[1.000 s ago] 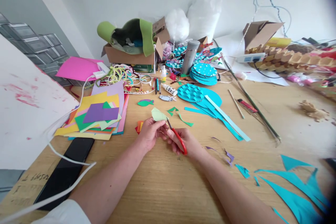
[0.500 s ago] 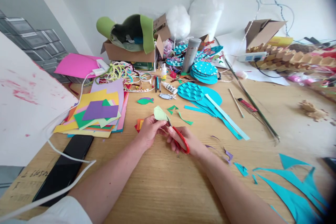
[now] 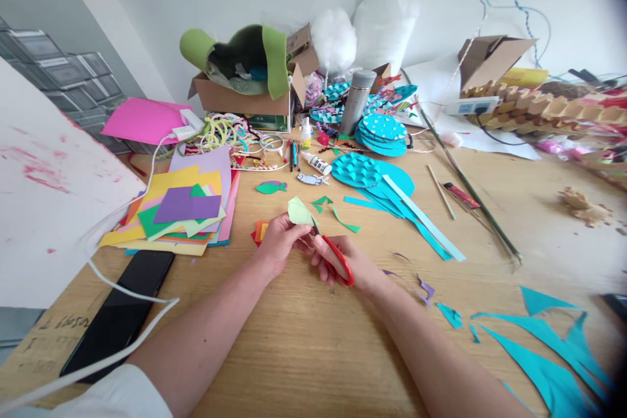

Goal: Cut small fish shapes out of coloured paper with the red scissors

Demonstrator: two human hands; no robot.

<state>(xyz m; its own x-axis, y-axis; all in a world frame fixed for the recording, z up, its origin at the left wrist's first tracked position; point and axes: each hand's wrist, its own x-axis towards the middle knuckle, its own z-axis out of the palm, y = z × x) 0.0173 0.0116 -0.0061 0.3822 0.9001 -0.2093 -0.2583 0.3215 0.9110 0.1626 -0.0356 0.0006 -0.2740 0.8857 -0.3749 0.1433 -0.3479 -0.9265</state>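
Between the fingers of my left hand (image 3: 279, 241) is a small piece of light green paper (image 3: 299, 211), its rounded end pointing away from me. My right hand (image 3: 343, 261) is closed on a pair of scissors (image 3: 341, 255) with red handles. The blades reach the paper's right edge, close to my left fingertips; how far they are apart is hard to see. Past the paper lie a green and purple paper fish (image 3: 271, 187), a white fish with a drawn outline (image 3: 312, 179) and green paper scraps (image 3: 345, 225).
A stack of coloured paper (image 3: 186, 209) and a black phone (image 3: 120, 310) with a white cable lie left. Blue paper discs (image 3: 356, 171), a grey flask (image 3: 357, 103) and a glue bottle (image 3: 317, 164) stand or lie behind. Blue offcuts (image 3: 543, 353) and a long stick (image 3: 465, 179) are on the right.
Almost nothing differs. Both hands, the light green paper and the scissors keep nearly the same place; the view has shifted very slightly.
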